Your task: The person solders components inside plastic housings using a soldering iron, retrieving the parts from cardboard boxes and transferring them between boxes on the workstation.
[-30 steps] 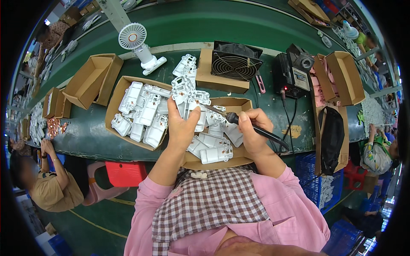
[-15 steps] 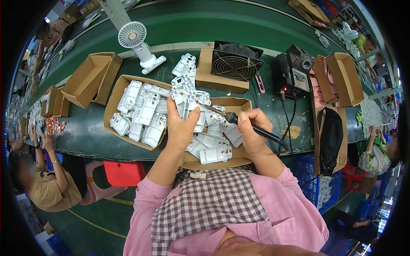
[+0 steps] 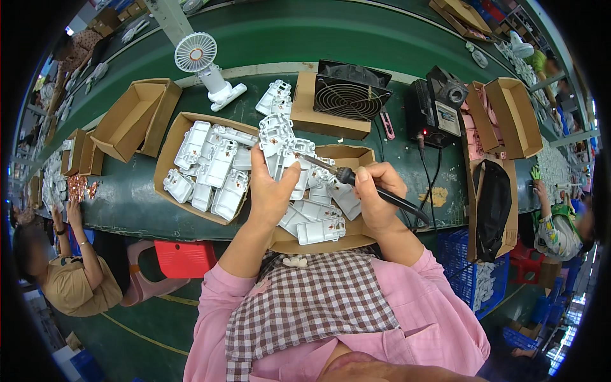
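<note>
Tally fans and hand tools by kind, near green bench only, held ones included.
White round-headed plastic fan: 1
Black square fan with wire grille: 1
Black-handled soldering iron: 1
Slim pink hand tool: 1
Total: 4

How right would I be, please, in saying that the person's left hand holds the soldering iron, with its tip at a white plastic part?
The hand is wrong: in the head view, the right hand holds the soldering iron, with its tip at a white plastic part.
</note>
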A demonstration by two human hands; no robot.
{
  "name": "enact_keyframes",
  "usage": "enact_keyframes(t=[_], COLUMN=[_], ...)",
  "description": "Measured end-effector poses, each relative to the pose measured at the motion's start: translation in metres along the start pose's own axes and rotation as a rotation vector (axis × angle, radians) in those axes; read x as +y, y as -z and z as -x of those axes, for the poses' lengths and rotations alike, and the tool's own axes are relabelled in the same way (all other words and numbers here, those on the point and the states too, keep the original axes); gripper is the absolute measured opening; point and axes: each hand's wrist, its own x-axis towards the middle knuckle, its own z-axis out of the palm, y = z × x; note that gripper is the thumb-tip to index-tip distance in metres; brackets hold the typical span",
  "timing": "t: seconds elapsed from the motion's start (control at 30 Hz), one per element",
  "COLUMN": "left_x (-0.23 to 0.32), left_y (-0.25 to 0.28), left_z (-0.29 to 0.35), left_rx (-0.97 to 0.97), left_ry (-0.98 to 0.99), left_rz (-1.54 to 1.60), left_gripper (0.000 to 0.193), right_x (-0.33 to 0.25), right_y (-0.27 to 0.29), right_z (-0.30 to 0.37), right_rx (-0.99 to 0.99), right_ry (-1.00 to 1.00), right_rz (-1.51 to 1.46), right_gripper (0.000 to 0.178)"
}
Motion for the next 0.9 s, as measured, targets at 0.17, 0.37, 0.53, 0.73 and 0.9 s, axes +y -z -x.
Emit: enact_keyframes(t=[0.17, 0.37, 0.53, 0.73, 0.9], left_x=[0.002, 0.0044, 0.0039, 0.0083, 0.0032], left_y=[-0.0016, -0.002, -0.002, -0.0032, -0.0028], left_z=[0.0004, 0.0013, 0.0008, 0.0016, 0.0014], left_rx=[-0.015, -0.021, -0.025, -0.037, -0.061], left_ry=[-0.054, -0.099, -0.085, -0.067, -0.071], left_rz=[-0.002, -0.028, -0.019, 0.012, -0.025], left_gripper=[0.054, 0.054, 0.053, 0.057, 0.064], right_x=[0.003, 0.001, -0.0016, 0.0052, 0.0039], right_y=[0.0021, -0.0007, -0.0019, 0.0033, 0.0032], right_z=[0.0004, -0.0012, -0.0023, 0.0015, 0.0032], right_rx=[-0.014, -0.029, -0.027, 0.011, 0.051], right_ry=[0.015, 0.077, 0.053, 0.019, 0.057], right_rz=[0.025, 0.083, 0.09, -0.034, -0.089], right_gripper=[0.014, 0.012, 0.013, 0.014, 0.013])
